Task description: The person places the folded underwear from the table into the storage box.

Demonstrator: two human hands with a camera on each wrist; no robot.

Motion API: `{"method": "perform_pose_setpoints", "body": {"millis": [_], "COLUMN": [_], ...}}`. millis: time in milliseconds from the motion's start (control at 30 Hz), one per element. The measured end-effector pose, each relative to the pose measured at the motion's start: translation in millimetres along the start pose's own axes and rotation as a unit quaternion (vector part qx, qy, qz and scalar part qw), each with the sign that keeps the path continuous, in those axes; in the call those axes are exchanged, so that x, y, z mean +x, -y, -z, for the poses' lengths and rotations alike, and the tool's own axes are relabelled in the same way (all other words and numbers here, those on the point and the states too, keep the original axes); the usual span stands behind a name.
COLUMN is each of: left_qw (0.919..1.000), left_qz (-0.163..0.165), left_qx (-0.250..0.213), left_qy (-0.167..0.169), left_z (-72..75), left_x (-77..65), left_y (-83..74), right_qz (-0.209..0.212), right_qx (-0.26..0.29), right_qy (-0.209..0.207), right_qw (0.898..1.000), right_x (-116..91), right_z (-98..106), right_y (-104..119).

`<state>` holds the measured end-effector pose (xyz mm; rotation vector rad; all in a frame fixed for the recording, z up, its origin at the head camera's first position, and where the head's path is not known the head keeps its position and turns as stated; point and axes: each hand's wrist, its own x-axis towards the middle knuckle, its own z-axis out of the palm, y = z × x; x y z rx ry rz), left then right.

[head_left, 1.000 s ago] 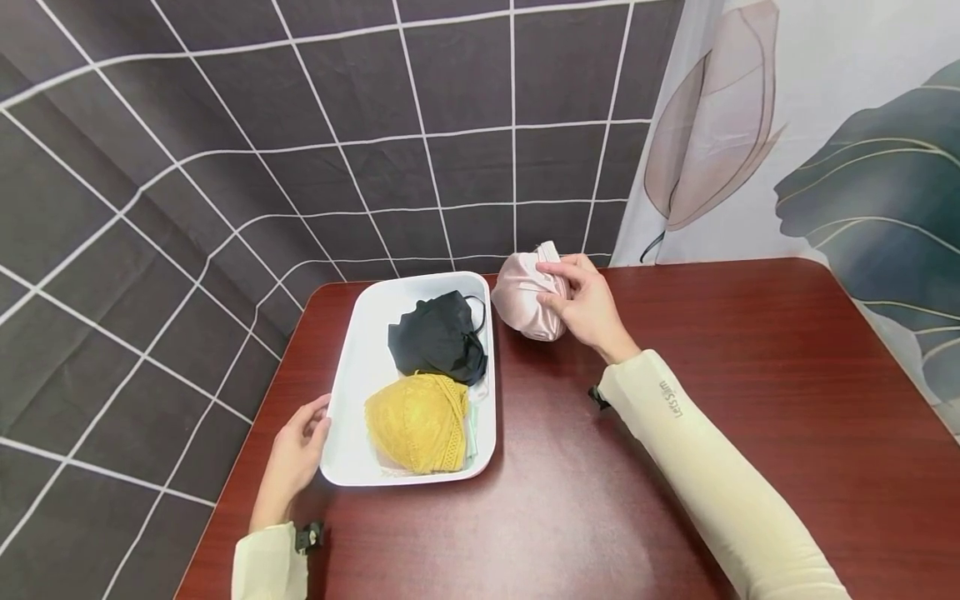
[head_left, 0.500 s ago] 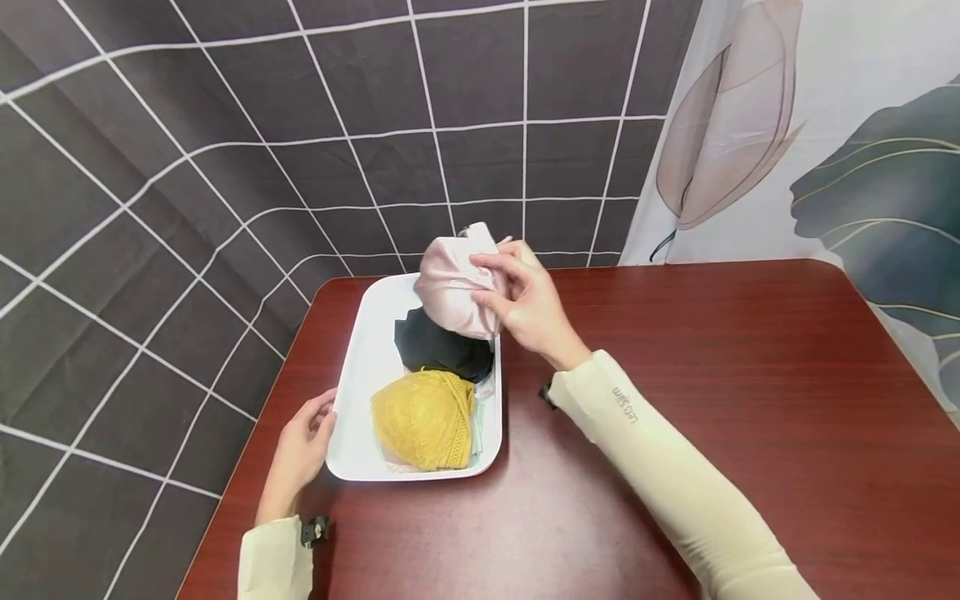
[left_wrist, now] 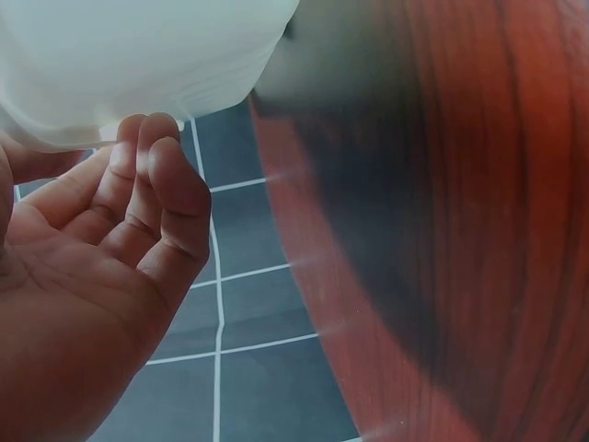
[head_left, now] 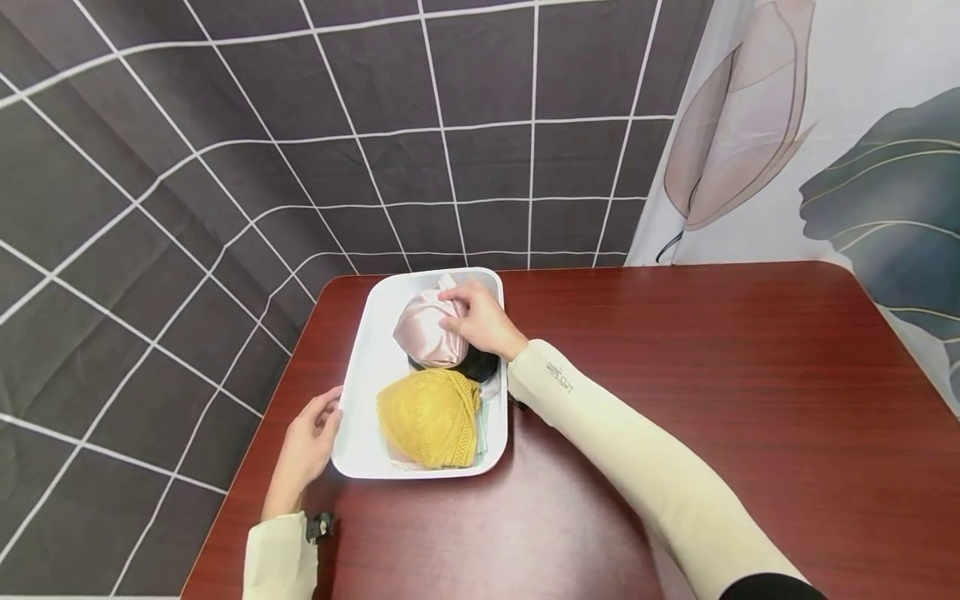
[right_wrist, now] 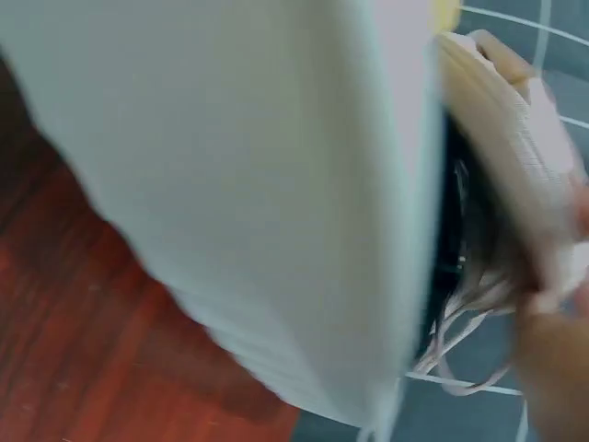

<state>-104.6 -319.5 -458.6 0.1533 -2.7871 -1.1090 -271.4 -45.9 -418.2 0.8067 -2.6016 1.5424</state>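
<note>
My right hand [head_left: 483, 321] pinches a folded pale pink satin bra [head_left: 427, 329] between thumb and fingers, inside the white tray [head_left: 360, 400] at its far end. The pink bra overlaps a black bra [head_left: 480, 365], which is mostly hidden. A yellow lace bra [head_left: 427, 417] lies in the near half. In the right wrist view, thin straps [right_wrist: 460, 341] dangle beside the blurred tray wall [right_wrist: 230, 184]. My left hand [head_left: 309, 437] rests at the tray's left side; in the left wrist view its loosely bent fingers [left_wrist: 179, 184] are right at the rim.
The tray stands on a reddish-brown wooden table [head_left: 675, 358], towards its left edge. A dark curtain with white grid lines [head_left: 480, 158] hangs behind and to the left. At the right back is a pale leaf-patterned curtain [head_left: 757, 192]. Pale green cloth [head_left: 482, 425] shows beside the yellow bra.
My right hand has carried the pink bra leftward from the table beside the tray, over the rim, and down onto the black bra. The left hand stays at the tray's side.
</note>
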Motion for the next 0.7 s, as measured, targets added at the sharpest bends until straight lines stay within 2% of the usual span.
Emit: {"method": "perform_pose_setpoints", "body": {"millis": [167, 367, 500, 600, 700], "left_qw": [1.0000, 0.9999, 0.9991, 0.9964, 0.9909], "left_qz": [0.001, 0.002, -0.017, -0.045, -0.084], "left_qx": [0.000, 0.008, 0.038, 0.070, 0.095], "left_qy": [0.003, 0.011, 0.005, -0.019, -0.044], "left_z": [-1.0, -0.4, 4.4, 12.8, 20.5], "left_x": [2.1, 5.3, 6.2, 7.9, 10.7], "left_y": [-0.6, -1.5, -5.5, -20.0, -47.5], "right_qz": [-0.060, -0.073, -0.065, -0.055, -0.042], "right_qx": [-0.060, -0.071, -0.075, -0.081, -0.095], "right_qy": [0.038, 0.066, 0.080, 0.081, 0.077], "right_qw": [0.996, 0.993, 0.992, 0.992, 0.992], "right_x": [-1.7, -4.7, -8.6, -11.9, -15.1], "right_z": [-0.1, 2.1, 6.8, 14.4, 26.1], "right_y": [-10.3, -15.9, -11.7, -6.8, -1.2]}}
